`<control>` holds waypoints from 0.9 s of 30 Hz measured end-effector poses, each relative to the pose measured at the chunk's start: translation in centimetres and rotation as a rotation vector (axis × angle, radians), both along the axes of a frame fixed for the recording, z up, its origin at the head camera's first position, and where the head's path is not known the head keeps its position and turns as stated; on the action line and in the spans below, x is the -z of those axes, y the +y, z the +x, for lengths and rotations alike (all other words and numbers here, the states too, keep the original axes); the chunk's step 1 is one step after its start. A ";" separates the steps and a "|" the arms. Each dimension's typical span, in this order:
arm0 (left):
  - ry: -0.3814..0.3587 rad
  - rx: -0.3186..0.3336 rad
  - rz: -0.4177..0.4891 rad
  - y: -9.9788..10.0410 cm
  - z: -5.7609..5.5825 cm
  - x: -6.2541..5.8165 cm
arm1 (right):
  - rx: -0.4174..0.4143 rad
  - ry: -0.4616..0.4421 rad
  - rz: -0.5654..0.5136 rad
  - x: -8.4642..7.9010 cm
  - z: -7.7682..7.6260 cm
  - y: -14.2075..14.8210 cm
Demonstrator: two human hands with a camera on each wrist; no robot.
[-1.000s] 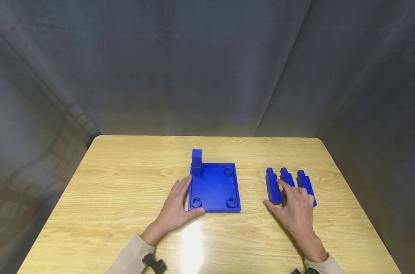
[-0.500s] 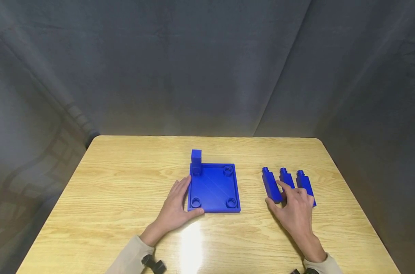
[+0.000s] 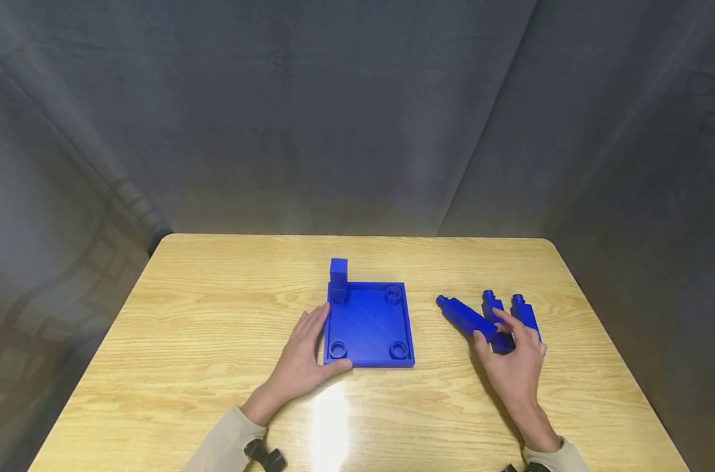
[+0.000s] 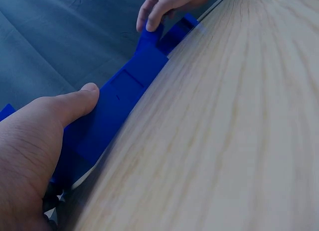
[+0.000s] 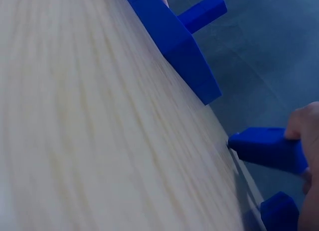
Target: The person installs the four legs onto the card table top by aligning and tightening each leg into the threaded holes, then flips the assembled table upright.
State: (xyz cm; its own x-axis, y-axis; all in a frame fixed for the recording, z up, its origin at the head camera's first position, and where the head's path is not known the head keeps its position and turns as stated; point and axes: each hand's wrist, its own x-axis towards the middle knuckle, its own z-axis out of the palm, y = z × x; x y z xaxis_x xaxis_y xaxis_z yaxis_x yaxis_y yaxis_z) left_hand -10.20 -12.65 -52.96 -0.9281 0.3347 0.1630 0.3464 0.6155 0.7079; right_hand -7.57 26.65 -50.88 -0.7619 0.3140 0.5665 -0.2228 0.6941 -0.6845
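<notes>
A blue square toy tabletop point(image 3: 369, 324) with a raised rim and round corner sockets lies mid-table. One blue table leg point(image 3: 339, 275) stands upright at its far left corner. My left hand point(image 3: 301, 360) rests against its near left corner, fingers extended along the left side, thumb along the front edge. My right hand point(image 3: 515, 367) pinches another table leg point(image 3: 466, 318) near its plain end, between thumb and fingers. This leg's threaded end points left and away; in the right wrist view the held leg point(image 5: 264, 146) looks tilted. Whether it touches the table is unclear.
Two more blue legs lie right of the tabletop: a middle leg point(image 3: 491, 304), partly hidden by the held leg and my right hand, and a right leg point(image 3: 525, 316). The wooden table point(image 3: 227, 295) ends at a dark grey curtain point(image 3: 357, 131).
My right hand has taken hold of the leftmost lying leg and turned it, its threaded end swinging left and its plain end shifting right. My left hand and the tabletop stay in place.
</notes>
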 end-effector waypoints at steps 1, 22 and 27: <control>-0.002 0.000 0.001 0.0 0.0 0.0 | -0.004 0.022 -0.028 0.0 0.0 0.0; -0.033 -0.005 -0.006 -0.1 0.2 -0.6 | -0.328 0.333 -0.450 -0.2 -0.3 -1.1; -0.033 -0.004 -0.009 0.0 0.1 -0.5 | -0.302 0.340 -0.456 -0.9 -0.7 -1.4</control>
